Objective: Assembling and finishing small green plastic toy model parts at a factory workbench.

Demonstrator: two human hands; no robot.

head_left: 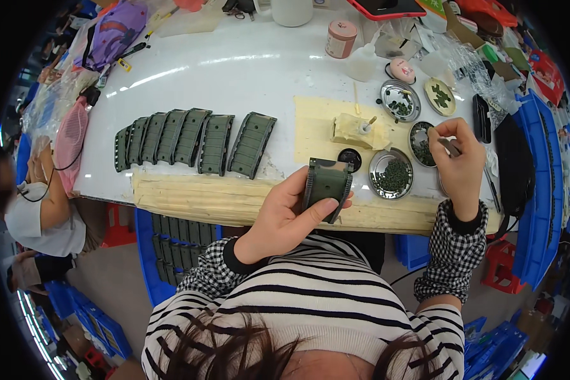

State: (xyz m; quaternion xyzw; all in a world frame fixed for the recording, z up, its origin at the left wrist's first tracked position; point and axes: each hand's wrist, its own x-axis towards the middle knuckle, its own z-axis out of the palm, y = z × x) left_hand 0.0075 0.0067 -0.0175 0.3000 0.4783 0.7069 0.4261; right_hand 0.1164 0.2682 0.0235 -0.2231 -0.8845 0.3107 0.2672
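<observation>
My left hand is closed round a dark green, curved plastic part with toothed side edges, its thumb pressed on the lower face. It is held up just over the table's front edge. On the right, my right hand pinches what look like grey tweezers; their tips are hidden. That hand is over the edge of a small round dish of tiny dark green pieces. A larger metal dish heaped with small green bits lies between my hands, beside a black round cap.
Several similar green parts stand in a row at left. A yellowish block with a small brush sits behind my left hand. Further dishes and a pink tin are beyond. Blue trays stand at right; another person sits far left.
</observation>
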